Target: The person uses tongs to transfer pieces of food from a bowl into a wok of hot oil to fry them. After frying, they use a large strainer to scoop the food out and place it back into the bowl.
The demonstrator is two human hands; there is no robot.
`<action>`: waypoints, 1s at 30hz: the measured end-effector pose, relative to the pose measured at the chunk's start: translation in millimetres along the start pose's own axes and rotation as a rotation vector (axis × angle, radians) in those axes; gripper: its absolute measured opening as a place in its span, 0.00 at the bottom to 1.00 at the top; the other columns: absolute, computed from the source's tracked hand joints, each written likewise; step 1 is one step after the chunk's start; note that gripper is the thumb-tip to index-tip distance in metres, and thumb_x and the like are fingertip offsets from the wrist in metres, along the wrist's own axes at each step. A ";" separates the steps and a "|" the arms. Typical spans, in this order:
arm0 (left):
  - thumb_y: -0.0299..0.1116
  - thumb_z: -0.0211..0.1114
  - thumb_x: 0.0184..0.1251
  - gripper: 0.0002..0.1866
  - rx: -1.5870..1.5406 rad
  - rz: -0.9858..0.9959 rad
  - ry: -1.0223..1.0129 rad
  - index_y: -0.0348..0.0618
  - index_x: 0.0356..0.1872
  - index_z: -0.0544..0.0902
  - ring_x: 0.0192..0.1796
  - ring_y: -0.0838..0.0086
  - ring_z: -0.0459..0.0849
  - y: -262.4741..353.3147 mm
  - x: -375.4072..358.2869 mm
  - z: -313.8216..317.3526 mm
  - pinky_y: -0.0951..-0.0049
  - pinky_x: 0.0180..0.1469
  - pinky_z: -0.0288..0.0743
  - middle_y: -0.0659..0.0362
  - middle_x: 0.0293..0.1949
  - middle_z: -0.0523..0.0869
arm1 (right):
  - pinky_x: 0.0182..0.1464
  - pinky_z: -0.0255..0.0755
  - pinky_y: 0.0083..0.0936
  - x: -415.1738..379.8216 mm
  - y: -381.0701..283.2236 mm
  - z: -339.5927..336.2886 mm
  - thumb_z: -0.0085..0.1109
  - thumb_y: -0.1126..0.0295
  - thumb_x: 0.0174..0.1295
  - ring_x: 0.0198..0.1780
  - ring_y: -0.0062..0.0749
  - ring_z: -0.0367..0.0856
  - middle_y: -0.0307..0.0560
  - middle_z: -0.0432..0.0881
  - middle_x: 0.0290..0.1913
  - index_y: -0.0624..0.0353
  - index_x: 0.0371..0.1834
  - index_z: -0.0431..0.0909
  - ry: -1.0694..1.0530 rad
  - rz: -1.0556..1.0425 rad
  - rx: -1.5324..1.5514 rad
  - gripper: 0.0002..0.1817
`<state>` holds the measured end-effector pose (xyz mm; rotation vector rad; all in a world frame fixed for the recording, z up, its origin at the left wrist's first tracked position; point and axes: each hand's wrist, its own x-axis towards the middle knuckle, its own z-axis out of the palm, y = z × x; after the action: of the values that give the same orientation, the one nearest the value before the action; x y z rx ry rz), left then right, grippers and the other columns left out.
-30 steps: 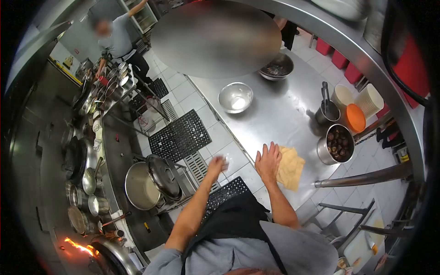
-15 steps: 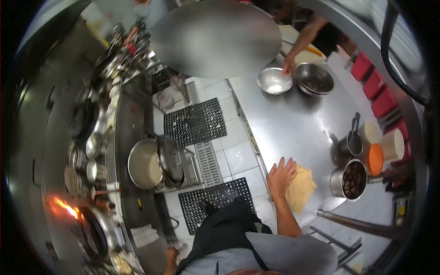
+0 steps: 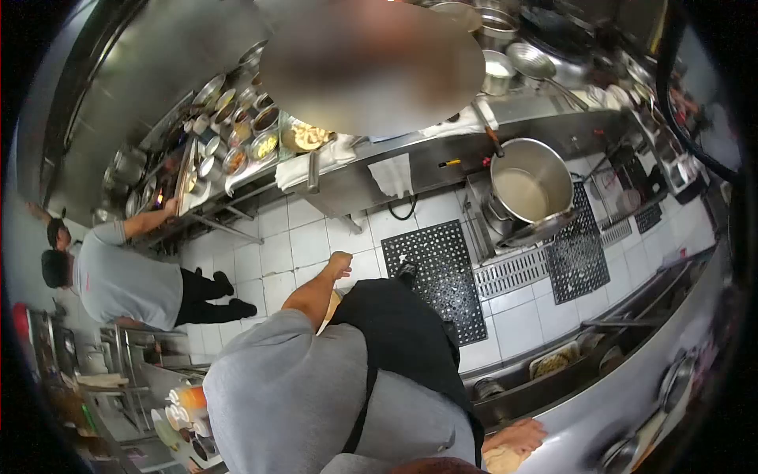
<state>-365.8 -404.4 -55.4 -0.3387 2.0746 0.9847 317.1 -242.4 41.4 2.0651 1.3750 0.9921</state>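
Observation:
My left hand (image 3: 340, 265) hangs in front of my body above the tiled floor, its fingers curled into a loose fist with nothing showing in it. At the lower right, my right hand (image 3: 518, 434) lies flat on a yellowish cloth (image 3: 504, 460), its fingers stretched past the cloth's edge. Both rest on the steel counter (image 3: 572, 411); part of the cloth is hidden beneath the hand.
A large steel pot (image 3: 533, 178) stands ahead at right, beside black rubber mats (image 3: 434, 276). Along the far side runs a cooking line with several food containers (image 3: 264, 145). A co-worker (image 3: 130, 272) stands at left. Under the counter edge sits a food tray (image 3: 554, 360).
My view has swung left, bringing the cooking line ahead and a co-worker into sight. My right hand stays on the cloth, now low at the right. My left hand shows more fully.

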 end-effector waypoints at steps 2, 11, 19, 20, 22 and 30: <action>0.40 0.58 0.66 0.20 -0.017 -0.017 -0.056 0.41 0.55 0.72 0.40 0.59 0.82 4.8 2.8 8.2 0.51 0.33 0.79 0.54 0.49 0.77 | 0.39 0.75 0.39 4.0 -0.9 4.6 0.49 0.51 0.61 0.46 0.42 0.80 0.40 0.81 0.43 0.47 0.39 0.81 0.000 -0.029 -0.014 0.16; 0.30 0.55 0.56 0.11 1.061 0.467 -0.244 0.38 0.26 0.85 0.39 0.57 0.86 -62.1 106.9 35.5 0.57 0.43 0.78 0.44 0.32 0.85 | 0.41 0.75 0.39 9.0 14.8 -49.2 0.48 0.46 0.60 0.46 0.44 0.80 0.44 0.81 0.43 0.50 0.40 0.80 -0.101 -0.002 0.137 0.22; 0.37 0.57 0.55 0.12 0.488 0.532 -0.380 0.38 0.26 0.83 0.37 0.55 0.84 32.7 64.8 16.2 0.64 0.44 0.77 0.46 0.31 0.85 | 0.43 0.74 0.39 14.5 7.3 -114.8 0.48 0.41 0.61 0.46 0.45 0.79 0.47 0.81 0.43 0.54 0.42 0.79 -0.152 0.045 0.258 0.27; 0.37 0.57 0.55 0.12 0.551 0.584 -0.408 0.38 0.26 0.83 0.36 0.55 0.84 39.2 65.6 11.3 0.63 0.44 0.76 0.47 0.31 0.85 | 0.43 0.74 0.39 9.0 9.0 -121.1 0.48 0.40 0.61 0.46 0.45 0.79 0.48 0.81 0.43 0.55 0.42 0.79 -0.172 0.060 0.272 0.28; 0.36 0.57 0.55 0.12 0.577 0.626 -0.378 0.38 0.23 0.83 0.34 0.55 0.84 30.1 100.9 12.4 0.59 0.41 0.77 0.48 0.29 0.85 | 0.44 0.74 0.38 2.6 9.0 -133.3 0.48 0.39 0.61 0.46 0.46 0.79 0.49 0.81 0.43 0.56 0.43 0.79 -0.206 0.093 0.308 0.30; 0.38 0.61 0.51 0.11 0.828 0.656 -0.548 0.40 0.21 0.83 0.29 0.56 0.82 16.1 155.9 -21.4 0.56 0.35 0.75 0.50 0.26 0.83 | 0.57 0.71 0.38 -31.2 28.5 -191.3 0.39 0.31 0.62 0.58 0.45 0.74 0.51 0.78 0.55 0.60 0.56 0.74 -0.233 0.380 0.110 0.41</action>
<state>-486.8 -395.5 -156.8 0.9750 1.8810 0.3922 177.8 -284.5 172.7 2.4944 0.9590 0.7969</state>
